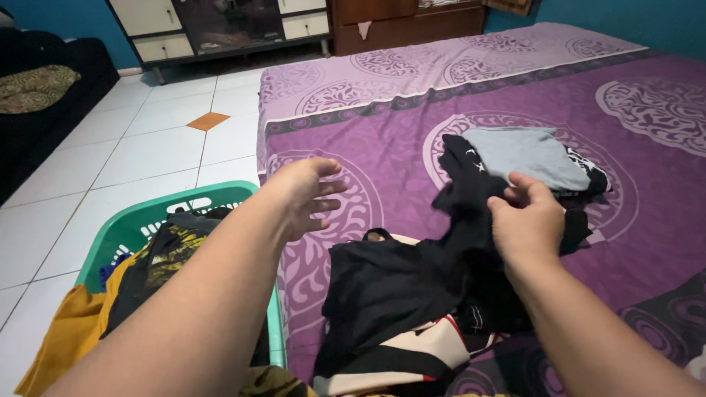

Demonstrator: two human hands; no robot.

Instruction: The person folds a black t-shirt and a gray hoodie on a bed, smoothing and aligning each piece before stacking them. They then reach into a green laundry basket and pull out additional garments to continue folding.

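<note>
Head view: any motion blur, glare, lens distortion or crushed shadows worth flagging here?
Head view: wide-angle lens bows the bed edge and stretches both forearms; left hand slightly motion-blurred, right hand sharper; black garment shows little fold detail; soft glare on the floor tiles; lighting otherwise even, with no hard shadows.

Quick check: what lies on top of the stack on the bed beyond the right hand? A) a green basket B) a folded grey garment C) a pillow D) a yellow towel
B: a folded grey garment tops the dark stack on the purple bedspread, just past the right hand.
</note>
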